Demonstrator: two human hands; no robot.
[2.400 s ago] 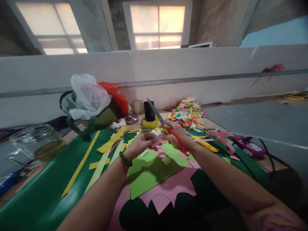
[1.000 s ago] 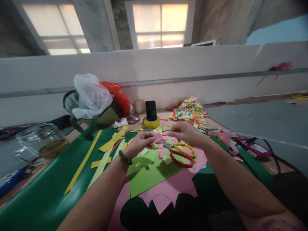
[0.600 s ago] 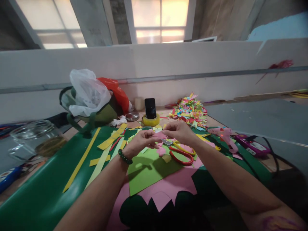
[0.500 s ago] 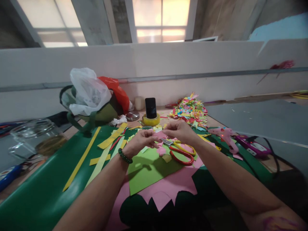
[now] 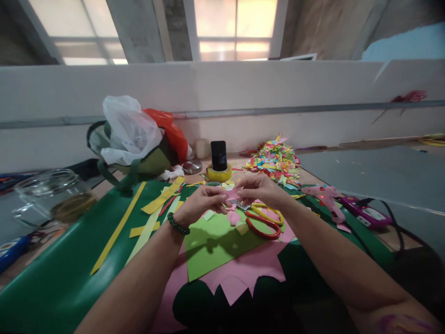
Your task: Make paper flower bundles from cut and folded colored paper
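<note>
One pair of scissors (image 5: 264, 235) lies over the right part of one light-green sheet (image 5: 219, 253); one phone (image 5: 219, 156) stands beyond the sheet, one glue gun (image 5: 326, 198) right of it. Above the sheet's far edge, the left hand (image 5: 206, 202) and right hand (image 5: 261, 190) pinch one pink paper piece (image 5: 231, 195), fingers curled, wrists angled inward.

Glowing windows (image 5: 217, 18), pale wall (image 5: 260, 86), long grey pipe (image 5: 295, 109)

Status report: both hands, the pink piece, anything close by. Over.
Left hand pinching pink piece. Right hand on its other edge. Scissors lying unheld, close by right hand.
</note>
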